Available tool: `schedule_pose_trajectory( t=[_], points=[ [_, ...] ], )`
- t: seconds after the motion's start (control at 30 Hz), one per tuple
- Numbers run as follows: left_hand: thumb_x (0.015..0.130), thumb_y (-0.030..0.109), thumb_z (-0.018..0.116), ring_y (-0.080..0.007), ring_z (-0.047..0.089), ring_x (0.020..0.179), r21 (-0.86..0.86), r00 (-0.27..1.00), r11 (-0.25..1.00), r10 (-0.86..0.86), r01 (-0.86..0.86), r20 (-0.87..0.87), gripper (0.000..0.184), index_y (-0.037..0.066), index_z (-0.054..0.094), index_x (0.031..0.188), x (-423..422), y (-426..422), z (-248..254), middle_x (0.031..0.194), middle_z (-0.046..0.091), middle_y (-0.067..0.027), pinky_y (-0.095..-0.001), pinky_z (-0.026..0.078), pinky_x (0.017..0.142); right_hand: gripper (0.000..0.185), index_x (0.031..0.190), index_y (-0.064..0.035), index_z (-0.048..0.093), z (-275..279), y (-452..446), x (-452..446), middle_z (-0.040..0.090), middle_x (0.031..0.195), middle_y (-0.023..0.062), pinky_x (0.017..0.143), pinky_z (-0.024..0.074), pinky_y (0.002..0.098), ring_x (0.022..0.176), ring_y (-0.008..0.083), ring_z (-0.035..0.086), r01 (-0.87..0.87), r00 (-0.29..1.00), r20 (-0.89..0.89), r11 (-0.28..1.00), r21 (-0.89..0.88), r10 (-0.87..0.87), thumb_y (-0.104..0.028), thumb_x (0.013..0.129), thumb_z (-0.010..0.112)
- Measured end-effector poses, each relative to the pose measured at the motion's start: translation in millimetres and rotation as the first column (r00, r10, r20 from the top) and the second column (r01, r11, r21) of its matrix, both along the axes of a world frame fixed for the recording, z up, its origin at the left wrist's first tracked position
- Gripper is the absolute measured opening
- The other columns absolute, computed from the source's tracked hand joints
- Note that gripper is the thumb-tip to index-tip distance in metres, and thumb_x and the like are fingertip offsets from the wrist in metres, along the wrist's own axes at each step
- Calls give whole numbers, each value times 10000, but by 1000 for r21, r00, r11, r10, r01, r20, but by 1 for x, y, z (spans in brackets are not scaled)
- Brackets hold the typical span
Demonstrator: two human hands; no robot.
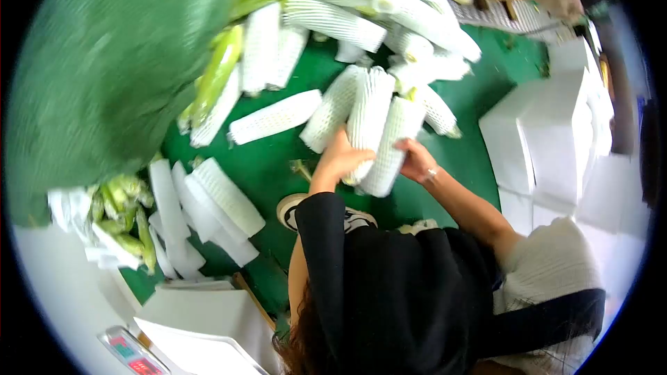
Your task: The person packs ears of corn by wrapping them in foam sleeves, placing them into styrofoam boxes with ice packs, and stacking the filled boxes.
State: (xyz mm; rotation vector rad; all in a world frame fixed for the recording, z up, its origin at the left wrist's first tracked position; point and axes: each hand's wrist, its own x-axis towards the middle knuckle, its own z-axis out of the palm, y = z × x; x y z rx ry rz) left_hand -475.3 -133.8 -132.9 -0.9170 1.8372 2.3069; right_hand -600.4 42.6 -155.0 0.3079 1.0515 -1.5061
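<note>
My left hand (340,157) is closed around a long roll in a white foam net sleeve (371,121), its thumb across the lower end. My right hand (417,161) grips the side of a second foam-sleeved roll (396,144), with a yellow-green tip showing at its top. The two rolls stand side by side, slightly tilted. Another foam-sleeved roll (335,107) leans just behind my left hand. Left of it, a single sleeved roll (275,117) lies on the green floor (271,160). What the sleeves contain is mostly hidden.
A heap of sleeved rolls (333,21) and green produce in clear wrap (221,73) lies ahead. Loose white sleeves (226,198) are at left, beside a large green sack (118,76). White boxes (535,132) stand right. A digital scale (132,352) is lower left.
</note>
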Motion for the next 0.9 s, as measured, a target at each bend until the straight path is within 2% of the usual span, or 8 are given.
schedule_pose_trajectory(
  t=[0.2,0.3,0.37,0.4,0.47,0.5,0.73,0.9],
  points=[
    [547,155,738,-229,534,1056,-71,757,776,584,-626,-294,791,-16,419,1251,121,16,85,1135,564,-137,-353,405,922,712,1271,6,414,107,-83,48,554,1143,99,937,435,389,1051,233,550,-494,729,-579,866,-79,364,-60,607,662],
    [567,171,729,-210,559,1010,-327,455,333,775,-884,-439,735,-17,454,1221,229,21,159,1099,582,-130,-359,434,871,698,1226,38,458,174,-158,134,580,1126,101,914,453,368,1021,225,577,-862,409,-772,484,-152,487,-133,608,735],
    [571,130,703,-210,592,931,-443,497,328,795,-834,-348,641,-33,499,1157,333,65,170,1055,596,-131,-337,474,802,689,1226,10,459,210,-183,227,585,1111,101,891,459,360,1013,205,572,-935,354,-851,137,-327,387,-203,642,757],
    [561,77,663,-215,608,870,-152,30,-44,893,-987,-448,576,-50,525,1105,344,89,206,971,608,-130,-316,495,749,704,1253,-7,429,229,-192,279,586,1102,105,875,463,356,1014,200,566,-920,365,-878,-24,-391,310,-211,660,750],
    [593,55,617,-253,586,912,-148,-231,-332,855,-931,-465,591,-57,477,1155,400,120,226,1018,570,-148,-342,489,777,707,1222,35,384,239,-192,383,586,1049,173,856,463,356,972,248,583,-762,509,-776,-223,-607,374,-189,642,721],
    [615,60,606,-262,576,931,-110,-358,-460,800,-881,-481,595,-56,457,1178,413,124,241,1042,554,-153,-351,486,786,619,1190,18,438,247,-188,422,557,1102,114,864,439,347,979,208,547,-865,288,-848,-259,-430,445,-170,669,715],
    [687,151,623,-263,555,960,58,-482,-485,874,-873,54,546,8,467,1190,553,145,148,1074,549,-114,-409,467,799,448,951,25,600,170,-175,583,614,895,129,641,474,363,766,217,567,-973,-215,-626,-221,69,750,-248,606,683],
    [739,305,668,-238,576,918,32,-267,-275,952,-961,148,452,63,563,1106,605,146,93,1007,593,-94,-399,482,776,474,1079,-50,566,146,-159,489,576,1039,118,816,427,366,916,238,529,-880,257,-762,-182,-439,595,-389,749,583]
  ],
)
